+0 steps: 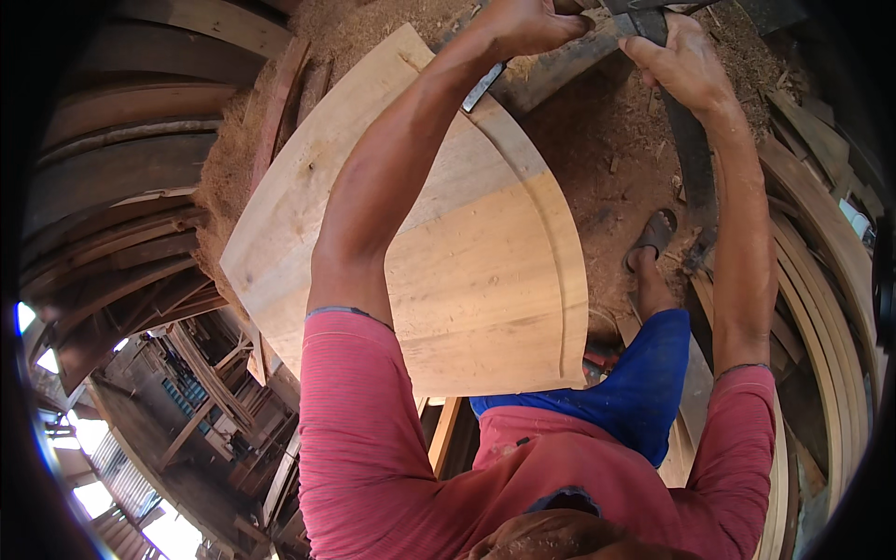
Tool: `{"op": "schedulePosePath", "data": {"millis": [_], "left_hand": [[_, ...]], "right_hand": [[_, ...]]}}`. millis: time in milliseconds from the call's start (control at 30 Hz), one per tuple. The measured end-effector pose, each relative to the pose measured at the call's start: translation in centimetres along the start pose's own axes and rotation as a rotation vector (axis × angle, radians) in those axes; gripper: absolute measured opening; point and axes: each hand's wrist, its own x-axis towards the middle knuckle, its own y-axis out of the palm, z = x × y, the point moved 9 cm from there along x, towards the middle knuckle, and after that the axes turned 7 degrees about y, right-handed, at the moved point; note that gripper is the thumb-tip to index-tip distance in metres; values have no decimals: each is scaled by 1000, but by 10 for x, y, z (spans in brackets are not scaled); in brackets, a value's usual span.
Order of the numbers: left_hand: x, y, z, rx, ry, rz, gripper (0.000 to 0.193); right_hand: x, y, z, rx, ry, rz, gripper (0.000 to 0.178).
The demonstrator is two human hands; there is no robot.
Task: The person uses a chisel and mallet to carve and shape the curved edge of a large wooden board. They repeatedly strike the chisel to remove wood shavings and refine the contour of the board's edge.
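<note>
A large pale wooden panel (485, 280), made of joined boards, lies under my left arm; a curved groove follows its right edge. My left hand (532, 26) is beyond its far corner at the top of the view, fingers curled and partly cut off, so what it holds is hidden. My right hand (686, 70) is closed round a long dark bar (689, 159), its thumb pointing left. Dark metal pieces (639, 7) cross at the bar's upper end, between my hands. A narrow metal piece (481, 89) rests at the panel's far edge.
A rough timber beam (560, 75) runs beyond the panel. Sawdust and shavings cover the brown ground (616, 159), where my sandalled foot (656, 231) stands. Long boards (821, 327) are stacked at the right, and dark planks (131, 149) at the left.
</note>
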Motion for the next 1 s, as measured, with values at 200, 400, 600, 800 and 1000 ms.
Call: {"op": "schedulePosePath", "data": {"millis": [200, 400, 600, 800, 1000], "left_hand": [[-25, -81, 3, 386, -374, -396, 9], [-16, -99, -22, 251, -194, -427, 18], [-26, -93, -23, 343, -236, -436, 20], [-31, -85, -31, 300, -143, -426, 17], [-17, -44, -56, 413, -84, -183, 16]], "right_hand": [[-19, -13, -23, 322, 73, -39, 23], [-23, -32, -41, 455, 176, -104, 21], [-26, -61, -34, 459, 118, -204, 20], [-19, -87, 6, 426, -156, -301, 23], [-1, -34, 75, -226, -549, -422, 20]]}}
